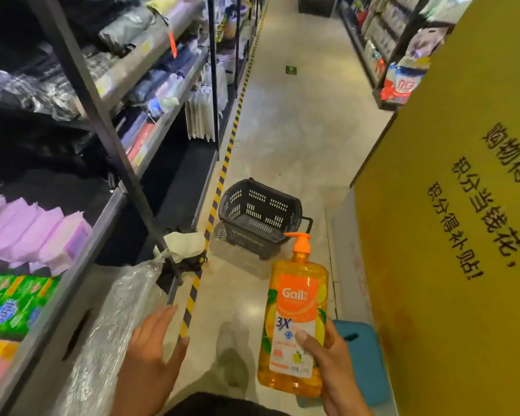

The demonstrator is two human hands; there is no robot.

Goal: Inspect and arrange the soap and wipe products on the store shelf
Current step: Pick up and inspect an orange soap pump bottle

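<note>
Item 1. Soap bottle (294, 319), 5 o'clock: orange liquid, orange pump top, label reading "Gaila" and "3X". It stands upright in the air over the aisle floor, off the shelf, pump pointing to 12 o'clock.

Item 2. My right hand (330, 367), 5 o'clock: it grips the bottle low on its right side, thumb across the white part of the label, fingers behind it.

Item 3. My left hand (153, 352), 7 o'clock: fingers straight and a little spread, holding nothing. It hangs just beside the plastic wrap (123, 310); I cannot tell whether they touch.

Item 4. Shelf (81, 256), 9 o'clock: grey edge, dark uprights. Purple packs (33, 232) stand in a row at 9 o'clock, green packs (9, 298) below them at 8 o'clock.

Item 5. White cloth (183, 241), 7 o'clock: bunched at the foot of an upright.

Item 6. Basket (258, 217), centre, just toward 6 o'clock: black, on the floor, tilted, beyond the pump.

Item 7. Striped tape (219, 181): yellow and black, running along the foot of the shelf from 6 toward 12 o'clock.

Item 8. Yellow board (463, 205), 3 o'clock: printed with dark characters.

Item 9. Blue object (360, 355), 5 o'clock: behind my right hand, kind unclear.
</note>
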